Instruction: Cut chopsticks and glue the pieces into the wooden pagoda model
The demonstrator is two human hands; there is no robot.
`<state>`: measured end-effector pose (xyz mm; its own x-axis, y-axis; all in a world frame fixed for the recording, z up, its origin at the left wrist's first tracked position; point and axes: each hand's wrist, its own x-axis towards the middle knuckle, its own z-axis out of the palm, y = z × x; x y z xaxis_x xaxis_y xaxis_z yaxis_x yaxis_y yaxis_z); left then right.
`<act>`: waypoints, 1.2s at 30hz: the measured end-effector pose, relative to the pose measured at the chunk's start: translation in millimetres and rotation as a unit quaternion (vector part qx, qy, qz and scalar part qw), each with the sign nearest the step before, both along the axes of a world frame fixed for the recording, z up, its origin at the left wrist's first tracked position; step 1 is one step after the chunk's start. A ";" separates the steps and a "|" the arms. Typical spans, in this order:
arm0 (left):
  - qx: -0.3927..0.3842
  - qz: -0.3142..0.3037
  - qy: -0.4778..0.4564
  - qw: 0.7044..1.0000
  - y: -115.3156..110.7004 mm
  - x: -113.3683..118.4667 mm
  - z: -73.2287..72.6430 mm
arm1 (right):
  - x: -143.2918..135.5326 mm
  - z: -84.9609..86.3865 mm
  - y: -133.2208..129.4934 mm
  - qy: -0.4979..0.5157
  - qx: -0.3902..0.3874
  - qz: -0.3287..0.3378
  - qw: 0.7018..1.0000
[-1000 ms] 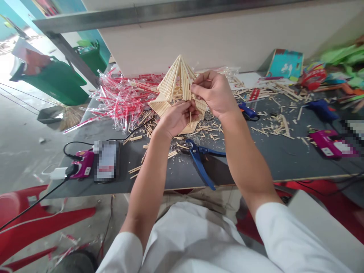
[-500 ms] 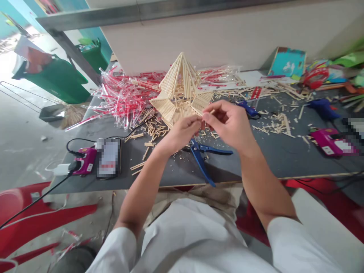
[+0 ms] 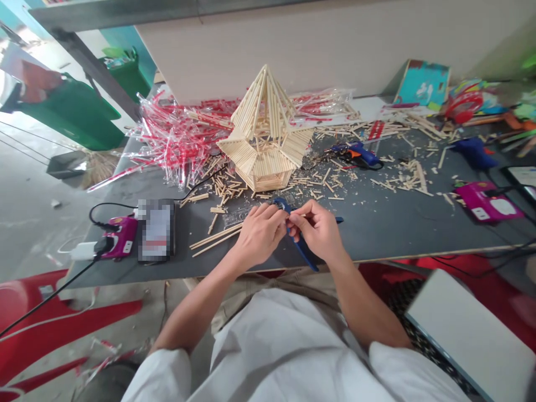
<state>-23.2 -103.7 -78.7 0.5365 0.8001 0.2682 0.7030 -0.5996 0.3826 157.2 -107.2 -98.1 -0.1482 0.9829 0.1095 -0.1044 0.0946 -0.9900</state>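
Stick model (image 3: 272,153) stands upright on the table (image 3: 402,223), just beyond both hands & touching neither; peaked roof & wide skirt look mostly covered w/ close-set sticks, so a good part seems done; the band betw. roof & skirt shows openings, & whether those count as unfinished I can't tell; long loose sticks (image 3: 215,240) by the L hand & short offcuts (image 3: 228,187) around the base lie unattached. R hand (image 3: 316,231) is pinched narrow, apparently on a thin pale stick (image 3: 296,215); L hand (image 3: 259,234) is curled, fingertips close to R's, but its grip is hidden, so can't tell what, if anything, it holds; blue cutter (image 3: 309,257) lies under/betw. them, partly covered; blue glue gun (image 3: 364,155) lies R of the model. Containers: near green bin (image 3: 75,117) on the floor, L side, has a reddish-brown item & a pale sheet at its top; 2nd green bin (image 3: 129,78) behind it has light-green stuff at the rim, rest hidden; clear wrappers w/ red print (image 3: 167,145) heap L of the model, contents (if any) too jumbled to make out.
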 end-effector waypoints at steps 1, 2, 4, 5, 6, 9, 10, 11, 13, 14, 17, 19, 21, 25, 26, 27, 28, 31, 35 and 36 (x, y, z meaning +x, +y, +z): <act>0.006 0.010 0.006 1.000 -0.9 0.6 -0.3 | -0.9 -0.7 -0.3 0.002 0.001 -0.004 1.000; 0.010 0.019 0.009 1.000 -1.9 1.3 -0.6 | -1.5 -1.4 -0.6 0.004 0.001 -0.008 1.000; 0.013 0.030 0.006 0.999 -4.0 3.1 -1.6 | -2.2 -3.0 -1.1 0.003 -0.001 -0.013 1.000; 0.013 0.035 0.003 0.999 -5.1 4.0 -2.3 | -2.5 -3.9 -1.3 0.002 -0.002 -0.014 1.000; 0.012 0.041 0.000 0.999 -6.2 4.9 -3.2 | -2.9 -4.9 -1.4 0.002 -0.002 -0.015 1.000; 0.004 0.063 -0.010 0.998 -9.0 6.0 -5.4 | -4.6 -7.8 -2.1 0.008 0.000 -0.017 1.000; -0.004 0.065 -0.020 0.998 -9.6 5.6 -5.5 | -5.3 -8.6 -2.6 0.011 0.000 -0.018 1.000; -0.016 0.061 -0.030 0.998 -9.9 4.7 -5.1 | -6.0 -9.1 -3.3 0.014 -0.001 -0.018 1.000; -0.041 0.041 -0.047 0.997 -9.9 1.5 -2.8 | -7.0 -9.5 -4.9 0.019 -0.005 -0.012 1.000; -0.050 0.029 -0.050 0.997 -9.7 -0.5 -1.0 | -7.3 -9.3 -5.6 0.020 -0.007 -0.008 1.000; -0.064 0.009 -0.040 0.997 -8.8 -5.8 4.6 | -8.1 -7.6 -6.3 0.022 -0.005 0.002 1.000; -0.069 0.010 -0.038 0.997 -8.7 -7.4 6.9 | -8.7 -6.4 -5.9 0.021 -0.002 -0.001 1.000; -0.073 0.022 -0.044 0.996 -9.6 -7.3 7.4 | -9.3 -6.0 -5.7 0.016 -0.002 -0.008 1.000; -0.083 0.040 -0.054 0.994 -13.9 -5.0 5.6 | -9.9 -7.5 -8.2 0.012 -0.003 -0.015 1.000; -0.085 0.042 -0.057 0.994 -15.1 -4.4 5.2 | -9.9 -8.1 -9.2 0.012 -0.003 -0.015 1.000; -0.087 0.044 -0.060 0.993 -16.3 -3.8 4.9 | -9.8 -8.6 -10.2 0.011 -0.004 -0.016 1.000; -0.088 0.048 -0.064 0.993 -17.3 -3.2 4.7 | -9.8 -9.1 -11.2 0.010 -0.005 -0.017 1.000; -0.094 0.064 -0.072 0.991 -20.0 -0.6 4.7 | -9.3 -10.0 -13.5 0.004 -0.011 -0.023 1.000; -0.099 0.086 -0.076 0.988 -22.3 3.1 4.3 | -9.3 -11.1 -15.8 0.001 -0.014 -0.021 1.000; -0.098 0.090 -0.077 0.988 -22.7 3.2 4.1 | -9.6 -11.5 -16.4 0.001 -0.015 -0.018 1.000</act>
<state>-20.0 -126.5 -74.6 0.3451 0.9238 0.1658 0.7165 -0.3734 0.5893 147.6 -123.6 -109.6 -0.1117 0.9905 0.0799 -0.1035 0.0684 -0.9923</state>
